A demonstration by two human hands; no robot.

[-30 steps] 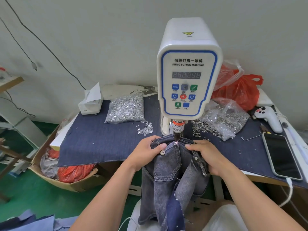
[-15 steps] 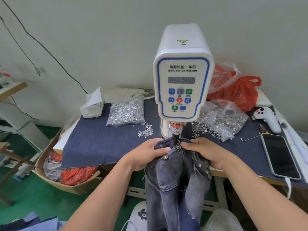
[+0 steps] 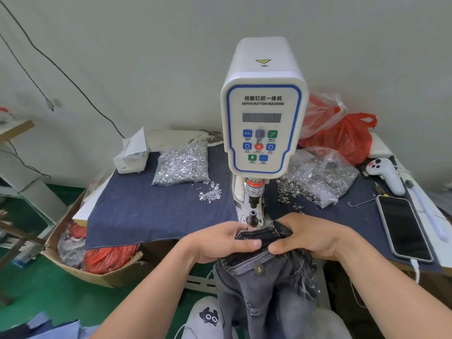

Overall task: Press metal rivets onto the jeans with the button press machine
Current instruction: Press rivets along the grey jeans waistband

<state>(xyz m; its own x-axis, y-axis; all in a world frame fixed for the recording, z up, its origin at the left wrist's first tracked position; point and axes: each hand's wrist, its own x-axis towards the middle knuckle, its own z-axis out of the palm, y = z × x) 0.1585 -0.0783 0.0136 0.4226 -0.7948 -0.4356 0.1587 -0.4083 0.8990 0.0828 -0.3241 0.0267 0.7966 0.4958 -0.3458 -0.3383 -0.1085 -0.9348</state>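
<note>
Pulling the jeans (image 3: 259, 285) back off the die (image 3: 252, 216), toward the desk (image 3: 156, 216) edge, where half a second ago denim was sitting under the press (image 3: 263, 118) ram. Left grip (image 3: 220, 243) pinching the waistband; right grip (image 3: 315, 238) clamping the fold beside it, thumbs nearly meeting. Exposing the bare die now, probably meaning one rivet (image 3: 259, 268) done and shifting to the next spot.

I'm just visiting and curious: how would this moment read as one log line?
left hand: grips jeans waistband | right hand: grips waistband | button press machine: die bare, jeans in front of it
</note>
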